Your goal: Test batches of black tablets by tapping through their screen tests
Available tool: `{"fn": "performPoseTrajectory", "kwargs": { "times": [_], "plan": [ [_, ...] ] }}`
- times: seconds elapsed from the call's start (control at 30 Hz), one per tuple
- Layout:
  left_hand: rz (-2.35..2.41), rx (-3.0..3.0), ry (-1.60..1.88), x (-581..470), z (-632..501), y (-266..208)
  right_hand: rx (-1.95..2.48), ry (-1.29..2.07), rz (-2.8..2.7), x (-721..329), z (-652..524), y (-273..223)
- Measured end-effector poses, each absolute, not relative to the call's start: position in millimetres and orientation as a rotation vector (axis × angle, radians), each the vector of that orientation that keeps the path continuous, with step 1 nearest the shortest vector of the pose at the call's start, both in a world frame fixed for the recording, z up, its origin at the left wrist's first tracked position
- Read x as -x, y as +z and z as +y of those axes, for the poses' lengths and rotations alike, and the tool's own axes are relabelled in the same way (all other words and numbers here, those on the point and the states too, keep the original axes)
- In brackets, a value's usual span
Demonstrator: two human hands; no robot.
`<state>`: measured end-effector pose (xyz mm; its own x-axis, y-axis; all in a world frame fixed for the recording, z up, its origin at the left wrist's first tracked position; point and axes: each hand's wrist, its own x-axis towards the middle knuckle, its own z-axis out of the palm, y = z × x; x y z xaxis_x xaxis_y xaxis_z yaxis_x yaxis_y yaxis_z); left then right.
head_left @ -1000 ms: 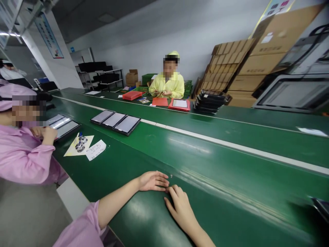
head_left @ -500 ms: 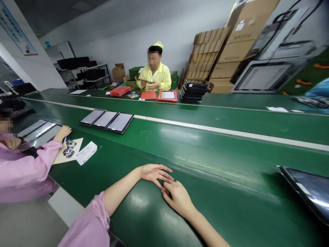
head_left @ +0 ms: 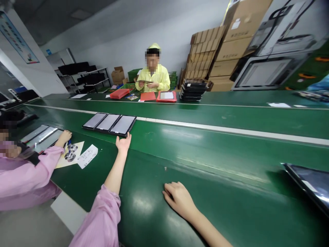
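My left hand [head_left: 123, 143] reaches out over the green bench, thumb and fingers apart, at the near right edge of a black tray [head_left: 130, 131]. The fingertips meet the tray's edge; whether they press on it I cannot tell. Three flat grey-white screen panels [head_left: 108, 122] lie side by side in that tray. Nearer to me, my right hand [head_left: 180, 199] rests on the bench with its fingers curled in and nothing seen in them. At the far right lies another black tray [head_left: 311, 185] with a shiny dark panel, partly out of frame.
At left, a co-worker's pink sleeve [head_left: 48, 164] extends beside another tray of panels [head_left: 41, 135], a printed sheet [head_left: 60, 163] and a handwritten note [head_left: 87, 156]. A metal strip [head_left: 205, 128] crosses the bench. Opposite sits a person in yellow [head_left: 163, 77] near stacked black trays [head_left: 192, 91].
My left hand has left my right hand and moved forward and left to the tray of three panels. My right hand stays in nearly the same place.
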<state>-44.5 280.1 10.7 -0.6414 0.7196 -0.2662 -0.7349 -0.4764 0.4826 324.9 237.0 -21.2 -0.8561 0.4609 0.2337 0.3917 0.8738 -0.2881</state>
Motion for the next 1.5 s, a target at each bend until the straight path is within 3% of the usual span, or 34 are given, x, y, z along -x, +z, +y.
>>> {"fn": "performPoseTrajectory", "kwargs": {
  "times": [0.27, 0.53, 0.67, 0.93, 1.2, 1.37, 1.5],
  "plan": [
    [0.629, -0.012, 2.051, 35, 297, -2, 0.634, 0.401, -2.722, -327, 245, -31],
    [0.595, -0.162, 1.914, 1, 277, -2, 0.718, 0.797, -2.597, -326, 254, -20],
    [0.595, -0.240, 1.746, -33, 258, -1, 0.805, 1.178, -2.278, -326, 255, -16],
    [0.595, -0.393, 1.194, -130, 167, -11, 0.696, 2.257, -1.023, -340, 269, -7],
    [0.727, -0.647, 0.569, -178, 92, -2, 0.885, 2.236, -0.815, -373, 220, -3],
    [1.005, -1.003, 0.672, -163, 38, 0, 0.995, 2.172, -0.801, -419, 184, -7],
    [1.685, -1.964, 0.900, -136, -9, -20, 1.139, 2.130, -0.790, -482, 178, -11]
  ]
}}
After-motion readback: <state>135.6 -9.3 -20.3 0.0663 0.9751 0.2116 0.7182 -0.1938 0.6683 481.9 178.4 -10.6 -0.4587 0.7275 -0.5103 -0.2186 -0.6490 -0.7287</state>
